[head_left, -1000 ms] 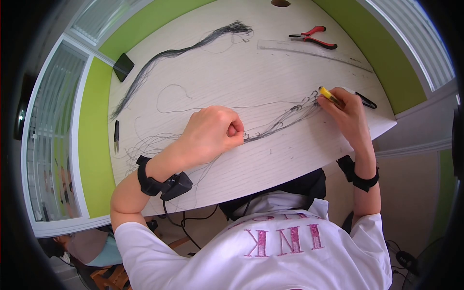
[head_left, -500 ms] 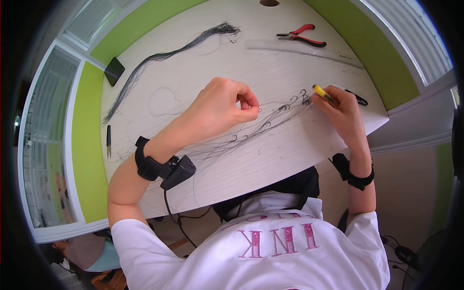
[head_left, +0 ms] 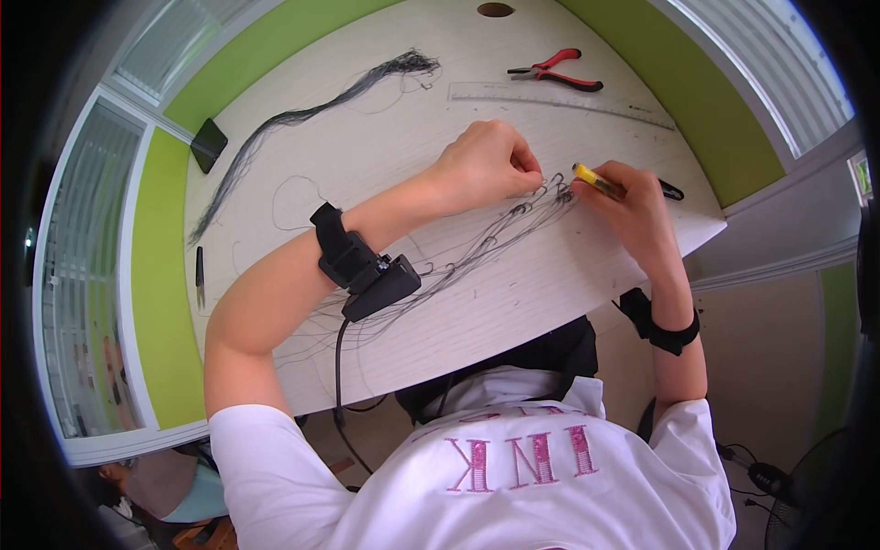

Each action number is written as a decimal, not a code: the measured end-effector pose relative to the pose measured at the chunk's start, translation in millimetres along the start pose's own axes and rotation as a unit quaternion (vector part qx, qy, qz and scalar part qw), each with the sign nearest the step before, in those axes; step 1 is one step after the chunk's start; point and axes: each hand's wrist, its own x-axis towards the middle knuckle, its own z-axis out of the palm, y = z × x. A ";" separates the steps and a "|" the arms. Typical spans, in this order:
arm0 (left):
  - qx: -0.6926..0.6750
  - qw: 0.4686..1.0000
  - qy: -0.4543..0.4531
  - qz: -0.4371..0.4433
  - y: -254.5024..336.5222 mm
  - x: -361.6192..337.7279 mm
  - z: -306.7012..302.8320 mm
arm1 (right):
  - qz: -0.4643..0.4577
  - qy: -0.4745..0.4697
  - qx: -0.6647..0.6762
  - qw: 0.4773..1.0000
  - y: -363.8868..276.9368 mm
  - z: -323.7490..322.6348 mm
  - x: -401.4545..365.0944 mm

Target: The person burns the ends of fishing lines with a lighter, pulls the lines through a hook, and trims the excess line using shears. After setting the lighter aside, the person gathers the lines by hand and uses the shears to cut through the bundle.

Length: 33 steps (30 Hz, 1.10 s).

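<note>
My left hand (head_left: 500,163) is closed in a pinch, and a small curved end like a fish hook's shows at its fingertips. Wrapped around a small yellow-ended tool (head_left: 596,181), my right hand (head_left: 637,211) is closed, with its fingertips at a cluster of dark fish hooks (head_left: 557,191). From these hooks thin dark fishing lines (head_left: 458,270) run down and left across the table, with more hooks spaced along the bundle. My two hands are a short gap apart, the left pinch just left of the cluster.
A long bundle of dark line (head_left: 312,112) lies at the back left. Red-handled pliers (head_left: 559,71) and a clear ruler (head_left: 559,103) lie at the back right. Small black-handled snips (head_left: 201,275) are at the left edge; a black object (head_left: 672,190) lies behind my right hand.
My left hand has moved right and slightly up, toward the hook cluster and my right hand. My right hand keeps the yellow-ended tool. The whole view has shifted slightly.
</note>
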 end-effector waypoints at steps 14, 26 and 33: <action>0.056 0.997 0.047 -0.007 9.5 -28.3 -31.8 | -0.096 0.019 -0.022 0.995 7.2 2.1 8.9; -0.162 0.948 0.275 0.018 -6.9 -49.2 -75.2 | -0.167 0.002 -0.227 0.959 21.7 -12.7 29.6; -0.182 0.936 0.298 0.054 -4.9 -50.6 -80.7 | -0.266 0.080 -0.310 0.909 14.0 -11.4 23.7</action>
